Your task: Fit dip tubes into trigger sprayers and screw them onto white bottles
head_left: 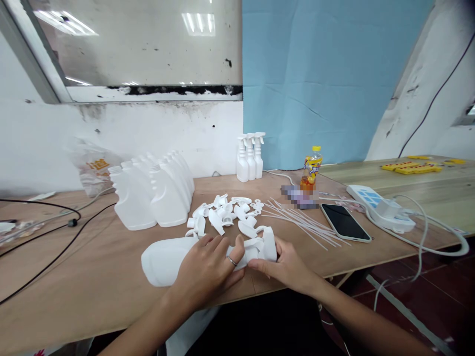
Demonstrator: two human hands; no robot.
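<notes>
A white spray bottle (165,259) lies on its side, its base to the left and its white trigger head (267,243) to the right. My left hand (211,262), with a ring on one finger, is wrapped over the bottle's neck end. The fingers of my right hand (280,264) close around the trigger head, the thumb in front. Just beyond my hands lies a loose pile of white trigger sprayer parts (222,213), with small white rings (257,205) beside it. Thin white dip tubes (300,220) are spread to the right of the pile.
Headless white bottles (168,198) stand in rows at the left, near a plastic bag (94,168). Three spray bottles (250,160) stand at the back. Rightward are a drink bottle (310,170), a phone (345,222) and a power strip (374,205) with cords. Black cables (55,259) cross the left side.
</notes>
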